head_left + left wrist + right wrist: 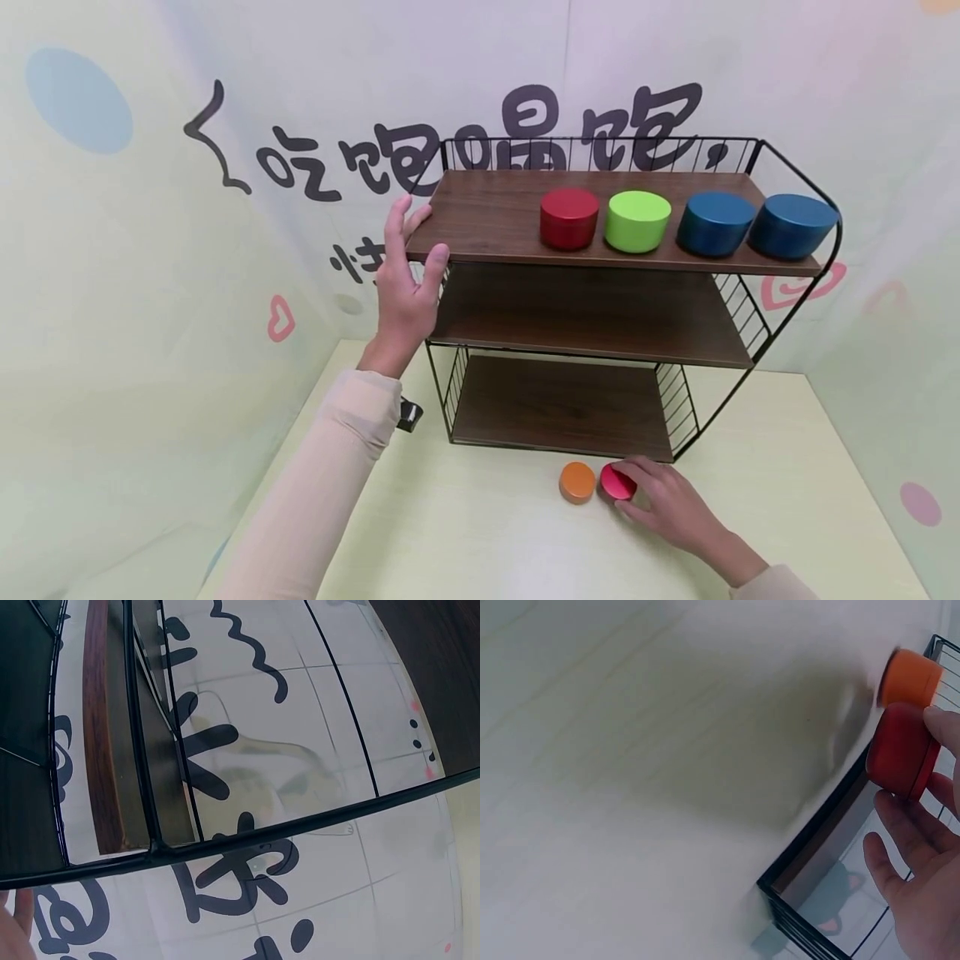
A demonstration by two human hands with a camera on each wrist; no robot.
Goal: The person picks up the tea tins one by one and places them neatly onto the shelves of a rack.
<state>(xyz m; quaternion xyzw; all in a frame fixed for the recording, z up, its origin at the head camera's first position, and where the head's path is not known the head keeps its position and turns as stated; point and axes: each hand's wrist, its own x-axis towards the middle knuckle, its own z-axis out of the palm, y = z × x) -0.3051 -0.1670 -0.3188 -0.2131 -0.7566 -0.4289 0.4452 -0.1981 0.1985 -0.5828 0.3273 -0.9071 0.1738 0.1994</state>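
In the head view my left hand (407, 287) holds the left end of the top board of a three-tier shelf rack (570, 264), thumb at the front and fingers over the side. Only part of that hand shows at the lower left of its wrist view. My right hand (671, 504) pinches a small pinkish-red round tin (617, 482) between thumb and fingers, low in front of the rack. In the right wrist view this tin (901, 752) shows a lid seam. Close beside it on the table stands an orange round tin (577, 482).
On the top board stand a dark red tin (569, 219), a lime green tin (637, 222) and two blue tins (716, 223), towards the right. Black wire rails edge the rack. A small black object (408, 414) lies by the left forearm. Printed walls enclose the table (465, 533).
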